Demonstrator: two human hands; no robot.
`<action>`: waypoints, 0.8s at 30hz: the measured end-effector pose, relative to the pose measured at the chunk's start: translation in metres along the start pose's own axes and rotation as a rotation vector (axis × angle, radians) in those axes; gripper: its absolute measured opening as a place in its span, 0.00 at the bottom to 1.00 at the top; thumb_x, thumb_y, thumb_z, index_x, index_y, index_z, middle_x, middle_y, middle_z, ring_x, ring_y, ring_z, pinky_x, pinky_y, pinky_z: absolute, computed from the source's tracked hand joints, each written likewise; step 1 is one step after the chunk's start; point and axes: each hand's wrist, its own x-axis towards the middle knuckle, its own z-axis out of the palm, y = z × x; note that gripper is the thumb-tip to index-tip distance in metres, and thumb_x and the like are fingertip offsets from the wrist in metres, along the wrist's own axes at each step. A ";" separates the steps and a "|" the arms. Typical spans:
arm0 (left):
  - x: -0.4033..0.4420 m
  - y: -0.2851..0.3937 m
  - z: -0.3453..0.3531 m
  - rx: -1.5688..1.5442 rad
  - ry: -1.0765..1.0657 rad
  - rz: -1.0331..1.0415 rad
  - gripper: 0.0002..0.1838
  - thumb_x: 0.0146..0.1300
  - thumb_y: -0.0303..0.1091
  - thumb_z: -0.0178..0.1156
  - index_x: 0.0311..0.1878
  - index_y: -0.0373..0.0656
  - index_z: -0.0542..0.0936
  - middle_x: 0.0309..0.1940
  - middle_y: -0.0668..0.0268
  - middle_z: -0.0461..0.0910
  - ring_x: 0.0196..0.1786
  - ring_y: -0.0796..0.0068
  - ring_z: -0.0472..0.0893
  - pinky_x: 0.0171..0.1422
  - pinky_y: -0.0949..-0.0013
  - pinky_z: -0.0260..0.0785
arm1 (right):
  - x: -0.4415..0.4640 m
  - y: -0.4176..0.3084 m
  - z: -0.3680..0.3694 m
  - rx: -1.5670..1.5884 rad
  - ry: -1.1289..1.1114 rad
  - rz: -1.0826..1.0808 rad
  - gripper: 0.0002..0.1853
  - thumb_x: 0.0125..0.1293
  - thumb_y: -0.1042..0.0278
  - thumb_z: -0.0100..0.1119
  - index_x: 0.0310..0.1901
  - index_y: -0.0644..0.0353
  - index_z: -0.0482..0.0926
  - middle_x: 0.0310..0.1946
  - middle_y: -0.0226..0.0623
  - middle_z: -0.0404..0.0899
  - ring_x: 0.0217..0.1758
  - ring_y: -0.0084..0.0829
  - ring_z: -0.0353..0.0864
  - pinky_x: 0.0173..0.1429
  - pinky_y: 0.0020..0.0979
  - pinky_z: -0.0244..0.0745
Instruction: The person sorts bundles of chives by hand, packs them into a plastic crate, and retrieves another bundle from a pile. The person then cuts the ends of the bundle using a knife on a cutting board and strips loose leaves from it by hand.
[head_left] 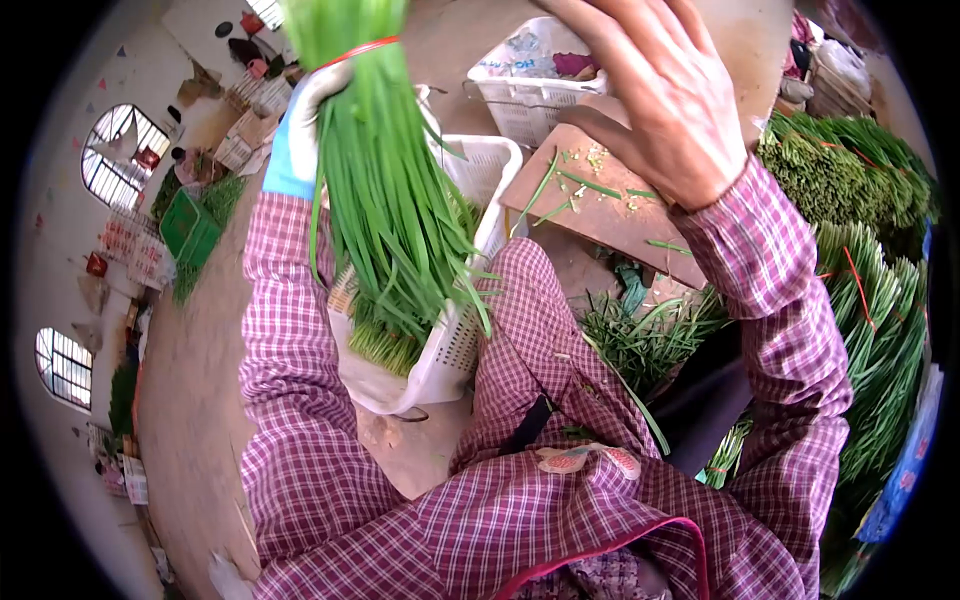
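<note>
Across the upper left of the frame, the long green bundle (390, 170) hangs over a white basket (503, 150), the gloved left hand (322, 98) closed round it near the red band (357, 50). The right hand (670, 105) is spread wide, holding nothing. The leaves look light, limp, easily bruised — best gripped at the band, gently.

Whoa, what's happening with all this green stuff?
Someone in a checked smock is holding up a big bunch of long green leaves in their gloved left hand. A red band goes round it. The leaves hang over a white basket with more greens inside. The bare right hand is raised, fingers spread, near a board with green scraps on it.
</note>
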 end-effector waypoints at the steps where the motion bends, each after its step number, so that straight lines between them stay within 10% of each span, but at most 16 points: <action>1: 0.000 -0.001 0.018 0.099 0.061 0.016 0.23 0.65 0.35 0.58 0.60 0.34 0.75 0.52 0.56 0.81 0.50 0.67 0.83 0.59 0.63 0.77 | 0.016 -0.002 0.018 -0.023 0.061 -0.112 0.39 0.58 0.61 0.64 0.72 0.51 0.61 0.66 0.37 0.67 0.71 0.35 0.65 0.75 0.53 0.53; 6: 0.038 -0.020 -0.018 1.078 -0.198 0.135 0.18 0.69 0.35 0.56 0.58 0.34 0.77 0.57 0.57 0.77 0.61 0.71 0.76 0.63 0.67 0.73 | 0.066 -0.006 0.104 -0.143 -0.034 -0.439 0.33 0.66 0.66 0.52 0.73 0.52 0.57 0.65 0.39 0.68 0.73 0.35 0.62 0.80 0.52 0.43; 8: 0.030 -0.024 0.014 0.722 -0.040 -0.244 0.17 0.59 0.31 0.67 0.51 0.37 0.82 0.48 0.60 0.83 0.52 0.72 0.82 0.58 0.67 0.76 | 0.068 0.000 0.142 -0.200 -0.129 -0.464 0.33 0.66 0.66 0.52 0.73 0.50 0.57 0.61 0.41 0.70 0.71 0.38 0.64 0.80 0.52 0.43; 14: 0.073 -0.056 -0.063 0.724 -0.087 -0.245 0.17 0.56 0.35 0.71 0.47 0.37 0.85 0.46 0.59 0.84 0.49 0.73 0.83 0.55 0.66 0.78 | 0.095 0.029 0.207 -0.045 -0.241 -0.528 0.38 0.63 0.59 0.57 0.75 0.42 0.57 0.41 0.37 0.71 0.46 0.35 0.73 0.59 0.43 0.64; 16: 0.059 -0.011 -0.033 1.142 -0.033 -0.170 0.37 0.55 0.56 0.68 0.63 0.41 0.76 0.57 0.57 0.80 0.59 0.65 0.78 0.66 0.65 0.66 | 0.104 0.037 0.215 -0.126 -0.276 -0.518 0.41 0.59 0.60 0.60 0.75 0.41 0.56 0.41 0.36 0.71 0.46 0.35 0.72 0.59 0.44 0.64; 18: 0.060 -0.056 -0.091 0.945 0.344 0.043 0.52 0.51 0.51 0.74 0.71 0.29 0.62 0.66 0.43 0.69 0.69 0.57 0.70 0.72 0.61 0.62 | 0.109 0.056 0.243 -0.114 -0.208 -0.481 0.35 0.57 0.63 0.62 0.69 0.43 0.66 0.42 0.34 0.73 0.48 0.35 0.73 0.61 0.45 0.63; 20: 0.041 -0.091 -0.147 1.007 0.637 0.421 0.30 0.57 0.45 0.72 0.58 0.36 0.79 0.47 0.56 0.83 0.54 0.70 0.81 0.63 0.65 0.73 | 0.109 0.074 0.255 -0.252 -0.130 -0.443 0.35 0.48 0.60 0.71 0.63 0.43 0.74 0.45 0.33 0.74 0.52 0.38 0.74 0.62 0.45 0.63; 24: -0.031 -0.209 -0.227 0.918 1.078 -0.104 0.30 0.64 0.49 0.64 0.60 0.35 0.75 0.55 0.48 0.79 0.58 0.59 0.80 0.64 0.58 0.71 | 0.116 0.082 0.275 -0.388 -0.119 -0.230 0.42 0.33 0.61 0.78 0.59 0.47 0.76 0.44 0.36 0.74 0.51 0.40 0.73 0.57 0.42 0.67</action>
